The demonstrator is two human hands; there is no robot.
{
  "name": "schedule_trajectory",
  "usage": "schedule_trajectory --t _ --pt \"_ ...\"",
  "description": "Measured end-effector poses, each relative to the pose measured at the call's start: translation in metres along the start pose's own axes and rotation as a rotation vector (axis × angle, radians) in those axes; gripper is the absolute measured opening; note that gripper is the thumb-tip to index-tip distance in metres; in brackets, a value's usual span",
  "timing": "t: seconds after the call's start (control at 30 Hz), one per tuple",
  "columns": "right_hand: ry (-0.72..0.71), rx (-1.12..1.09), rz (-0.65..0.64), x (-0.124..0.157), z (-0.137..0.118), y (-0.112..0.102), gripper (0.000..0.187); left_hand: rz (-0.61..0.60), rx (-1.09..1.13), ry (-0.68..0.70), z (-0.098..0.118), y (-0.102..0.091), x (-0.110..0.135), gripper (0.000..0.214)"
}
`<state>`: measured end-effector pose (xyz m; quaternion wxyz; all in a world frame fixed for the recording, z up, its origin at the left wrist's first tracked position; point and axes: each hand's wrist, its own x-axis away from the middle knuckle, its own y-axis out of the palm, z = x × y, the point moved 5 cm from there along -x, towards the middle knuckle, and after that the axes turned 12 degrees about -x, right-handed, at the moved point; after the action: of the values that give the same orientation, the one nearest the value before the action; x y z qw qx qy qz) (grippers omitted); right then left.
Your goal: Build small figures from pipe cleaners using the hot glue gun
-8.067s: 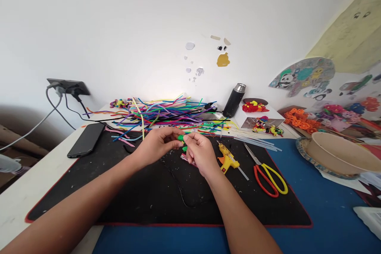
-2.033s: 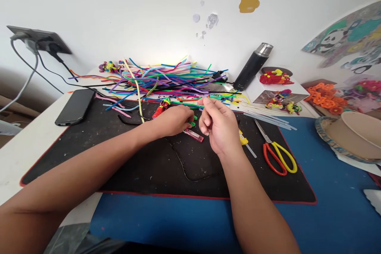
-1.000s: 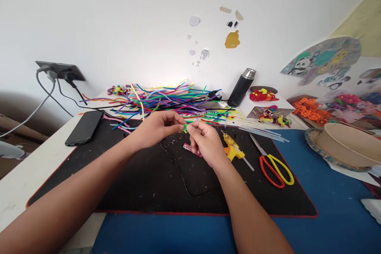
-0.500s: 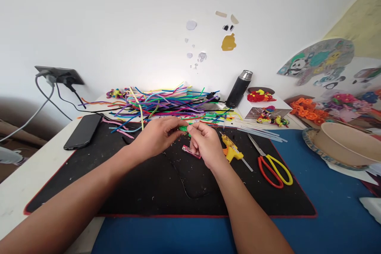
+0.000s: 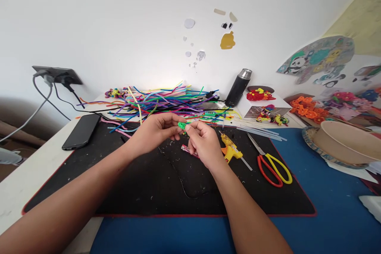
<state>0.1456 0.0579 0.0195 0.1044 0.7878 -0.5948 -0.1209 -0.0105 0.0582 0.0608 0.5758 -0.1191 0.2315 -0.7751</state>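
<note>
Small green piece [image 5: 181,126] sits between your two hands, raised over the black mat [image 5: 139,190]; neither hand is clearly nearer. Your left hand [image 5: 156,131] pinches its left side, your right hand [image 5: 206,145] its right, thumb against finger in each. Long axis: seemingly side to side, too small to be certain. Pink lighter [image 5: 186,149] lies by your right fingers; glue gun [image 5: 231,150] right of that hand; fuzzy stems [image 5: 166,101] heaped beyond, against the white wall [image 5: 104,27].

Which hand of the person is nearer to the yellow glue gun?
The right. The right hand is just left of the yellow glue gun; the left hand is farther left, beyond the right one.
</note>
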Motion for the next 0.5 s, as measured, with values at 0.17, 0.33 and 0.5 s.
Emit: schedule_trajectory --t 0.17,0.33,0.5 --pt "-0.017 0.054 0.006 0.001 0.0 0.0 0.029 -0.06 0.171 -0.118 -0.004 0.001 -0.002 0.037" --pt "-0.077 0.208 0.019 0.004 -0.004 0.002 0.026 -0.127 0.292 -0.173 -0.011 0.0 -0.002 0.039" --pt "-0.122 0.337 0.013 0.006 -0.005 0.005 0.023 -0.118 0.148 -0.138 -0.014 -0.005 -0.004 0.035"
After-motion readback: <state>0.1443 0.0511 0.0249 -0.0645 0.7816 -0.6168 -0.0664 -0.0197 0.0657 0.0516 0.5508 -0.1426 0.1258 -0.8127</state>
